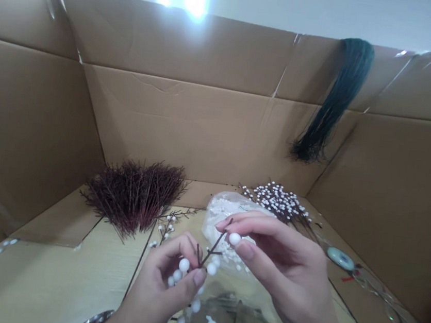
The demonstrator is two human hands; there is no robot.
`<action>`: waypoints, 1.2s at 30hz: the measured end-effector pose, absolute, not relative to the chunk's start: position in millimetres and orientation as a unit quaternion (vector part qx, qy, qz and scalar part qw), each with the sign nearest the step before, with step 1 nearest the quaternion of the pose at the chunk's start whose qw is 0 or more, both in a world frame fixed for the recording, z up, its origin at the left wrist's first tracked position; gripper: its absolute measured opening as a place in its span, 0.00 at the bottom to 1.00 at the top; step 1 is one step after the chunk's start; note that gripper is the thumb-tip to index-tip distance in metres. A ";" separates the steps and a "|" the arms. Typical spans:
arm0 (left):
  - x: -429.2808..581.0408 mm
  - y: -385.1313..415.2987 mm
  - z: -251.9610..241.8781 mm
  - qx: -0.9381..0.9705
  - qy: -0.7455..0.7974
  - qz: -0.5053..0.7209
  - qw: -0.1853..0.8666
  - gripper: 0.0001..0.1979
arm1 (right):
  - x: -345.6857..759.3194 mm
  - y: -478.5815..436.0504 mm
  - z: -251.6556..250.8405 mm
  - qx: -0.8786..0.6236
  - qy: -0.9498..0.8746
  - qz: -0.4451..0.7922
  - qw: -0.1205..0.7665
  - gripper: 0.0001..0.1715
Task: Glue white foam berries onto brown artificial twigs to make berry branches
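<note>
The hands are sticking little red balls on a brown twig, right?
Not quite: in the head view the little balls are white, not red. The left hand holds the brown twig, and the right hand holds one at a tip.

Matt cardboard box (203, 129) — smooth white beads (184, 265)

Pale tabletop (61, 284) (cardboard-walled) bears dark-red twigs (133, 196); white-berried sprigs (279, 200); a bead bag (219, 216).
</note>
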State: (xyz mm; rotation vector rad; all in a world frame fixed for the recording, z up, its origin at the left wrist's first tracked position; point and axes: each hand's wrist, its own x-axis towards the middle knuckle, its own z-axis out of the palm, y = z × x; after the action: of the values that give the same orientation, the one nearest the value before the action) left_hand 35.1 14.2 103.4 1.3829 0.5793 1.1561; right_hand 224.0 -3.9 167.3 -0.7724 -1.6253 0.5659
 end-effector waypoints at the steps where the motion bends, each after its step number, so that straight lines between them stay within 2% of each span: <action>1: 34.7 13.8 104.1 0.593 0.249 0.489 0.589 0.17 | 224.0 -3.8 167.1 -0.331 -0.698 0.239 0.588 0.08; 8: 31.6 19.8 95.7 0.619 0.230 0.490 0.569 0.09 | 222.6 1.6 164.9 -0.340 -0.683 0.247 0.597 0.07; 15: 33.6 24.8 96.2 0.627 0.229 0.544 0.508 0.07 | 216.0 4.1 158.3 -0.347 -0.684 0.268 0.583 0.06; 20: 35.6 23.0 99.1 0.628 0.248 0.553 0.489 0.03 | 211.2 4.9 155.6 -0.345 -0.685 0.266 0.584 0.06; 29: 36.3 25.3 96.5 0.624 0.274 0.583 0.442 0.04 | 211.5 8.0 154.9 -0.349 -0.682 0.280 0.578 0.06; 36: 33.4 26.4 101.4 0.621 0.281 0.611 0.403 0.05 | 210.4 6.1 150.3 -0.344 -0.703 0.230 0.578 0.06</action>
State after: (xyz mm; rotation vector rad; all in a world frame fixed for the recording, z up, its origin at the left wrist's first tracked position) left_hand 33.4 26.4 101.4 1.5681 0.7095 1.5446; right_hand 210.4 6.1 150.3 -0.8046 -1.6451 0.5381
